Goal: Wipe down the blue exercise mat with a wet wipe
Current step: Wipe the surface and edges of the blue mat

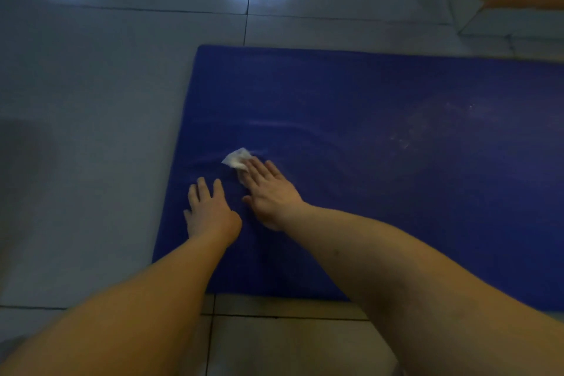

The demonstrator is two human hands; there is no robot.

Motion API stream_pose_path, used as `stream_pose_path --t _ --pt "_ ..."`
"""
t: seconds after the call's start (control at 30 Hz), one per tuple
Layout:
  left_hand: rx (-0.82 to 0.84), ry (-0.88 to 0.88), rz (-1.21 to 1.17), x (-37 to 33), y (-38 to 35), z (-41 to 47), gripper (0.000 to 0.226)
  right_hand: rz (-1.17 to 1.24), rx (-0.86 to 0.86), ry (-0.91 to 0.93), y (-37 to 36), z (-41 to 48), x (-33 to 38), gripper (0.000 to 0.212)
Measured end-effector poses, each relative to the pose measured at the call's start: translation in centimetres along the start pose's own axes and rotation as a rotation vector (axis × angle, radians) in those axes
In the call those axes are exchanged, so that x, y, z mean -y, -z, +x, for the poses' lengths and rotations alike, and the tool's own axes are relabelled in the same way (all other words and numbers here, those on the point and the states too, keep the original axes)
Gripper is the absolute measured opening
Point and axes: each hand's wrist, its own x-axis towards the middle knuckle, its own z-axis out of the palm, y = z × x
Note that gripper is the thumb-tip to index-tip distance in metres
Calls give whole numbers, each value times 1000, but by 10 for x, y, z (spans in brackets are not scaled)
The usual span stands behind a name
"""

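Both forearms reach out low over the near edge, and the left hand (210, 212) lies flat, fingers spread, on the blue exercise mat (396, 186), holding nothing, only bracing. Just beside it the right hand (270, 191) is flat too, its straight fingers pressing the wet wipe (235, 159) onto the mat. The crumpled white wipe pokes out beyond the fingertips. Both hands sit near the mat's left end, and its long axis runs off to the right of the right hand, where pale smears (427, 125) show on the surface. I'd judge the coming strokes must travel rightward, with the right hand the nearer one. No brand, label or writing can be read.
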Motion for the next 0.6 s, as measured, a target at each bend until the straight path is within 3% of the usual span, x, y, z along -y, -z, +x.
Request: stream_pose_path --t 0.1,0.2,0.3,0.37,0.43,0.5,0.6 --pt "104 -21 56 -5 -4 5 87 107 -78 -181 9 0 -41 67" --pt "116 -1 78 -11 -7 7 100 152 -196 -479 15 -6 -91 63" --pt "112 -1 91 -11 -8 6 103 156 -110 -768 28 -16 -119 67" --pt "113 1 108 -12 -8 6 104 221 -115 -846 36 -17 -114 67" --pt "113 7 118 -13 -7 7 104 326 -249 -727 34 -8 -95 67" --pt "113 14 114 -16 -7 8 104 386 -346 -486 24 2 -63 68" --pt "112 22 107 -18 -8 10 102 292 -138 -150 9 11 -9 65"
